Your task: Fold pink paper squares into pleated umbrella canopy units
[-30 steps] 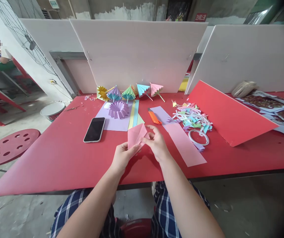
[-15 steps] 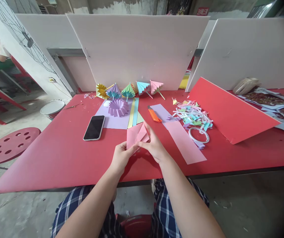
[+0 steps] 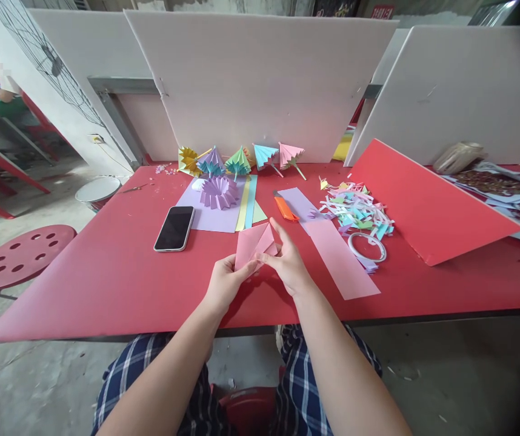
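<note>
Both my hands hold a folded pink paper (image 3: 253, 244) just above the red table (image 3: 105, 284). My left hand (image 3: 226, 284) pinches its lower left edge. My right hand (image 3: 287, 263) pinches a raised flap on the right side, with the index finger stretched along the fold. A long pink paper strip (image 3: 342, 260) lies to the right of my right hand. Beyond the paper lies an orange utility knife (image 3: 284, 209).
A black phone (image 3: 174, 227) lies left of the paper. Purple sheets with a pleated purple rosette (image 3: 219, 192) and several small paper umbrellas (image 3: 237, 160) sit near white boards (image 3: 260, 79). Paper scraps (image 3: 355, 209), a tape ring (image 3: 366, 246) and a tilted red board (image 3: 423, 200) lie right. A red stool (image 3: 19, 254) stands left.
The hands stay in place on the pink paper. My right fingers have pressed the raised flap tighter against the fold. The view has tilted slightly upward.
</note>
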`<control>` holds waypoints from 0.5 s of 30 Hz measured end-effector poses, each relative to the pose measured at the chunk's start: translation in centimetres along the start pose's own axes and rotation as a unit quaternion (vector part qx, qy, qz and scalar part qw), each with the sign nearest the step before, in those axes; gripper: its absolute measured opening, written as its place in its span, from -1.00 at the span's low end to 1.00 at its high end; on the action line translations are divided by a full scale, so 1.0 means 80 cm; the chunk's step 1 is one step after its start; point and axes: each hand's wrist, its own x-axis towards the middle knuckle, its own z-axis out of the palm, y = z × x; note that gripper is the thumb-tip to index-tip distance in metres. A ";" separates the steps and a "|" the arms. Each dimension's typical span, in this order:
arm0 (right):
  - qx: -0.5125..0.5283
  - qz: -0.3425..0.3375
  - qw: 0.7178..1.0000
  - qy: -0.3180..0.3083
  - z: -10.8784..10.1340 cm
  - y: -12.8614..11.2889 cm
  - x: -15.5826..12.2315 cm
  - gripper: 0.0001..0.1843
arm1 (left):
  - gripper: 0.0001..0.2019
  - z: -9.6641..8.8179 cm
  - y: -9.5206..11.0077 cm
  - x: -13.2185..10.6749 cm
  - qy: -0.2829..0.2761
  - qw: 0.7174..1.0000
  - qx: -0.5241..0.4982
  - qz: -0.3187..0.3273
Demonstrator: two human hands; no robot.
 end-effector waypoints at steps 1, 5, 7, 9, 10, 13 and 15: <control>-0.001 -0.009 1.000 -0.002 -0.002 0.000 0.000 -0.04 | -0.72 0.000 0.000 0.000 0.001 1.000 0.004 -0.003; -0.012 -0.026 1.000 0.001 -0.005 0.001 0.002 -0.15 | -0.70 -0.001 0.001 -0.002 0.001 1.000 0.018 -0.012; -0.019 -0.015 1.000 0.007 -0.004 0.003 0.003 -0.15 | -0.70 -0.002 0.001 -0.003 0.004 1.000 0.017 -0.013; -0.032 0.002 0.999 0.009 -0.002 0.004 0.002 -0.13 | -0.70 -0.002 0.001 -0.003 0.007 1.000 0.013 -0.015; -0.039 0.008 0.999 0.007 -0.001 0.003 0.001 -0.13 | -0.71 -0.002 0.001 -0.002 0.008 1.000 0.010 -0.016; -0.047 0.011 0.999 -0.017 0.000 0.001 -0.002 -0.12 | -0.71 -0.002 0.000 -0.001 0.009 1.000 0.005 -0.015; -0.036 0.003 0.999 -0.035 -0.001 0.002 -0.003 -0.12 | -0.71 -0.003 0.001 -0.001 0.008 1.000 0.007 -0.013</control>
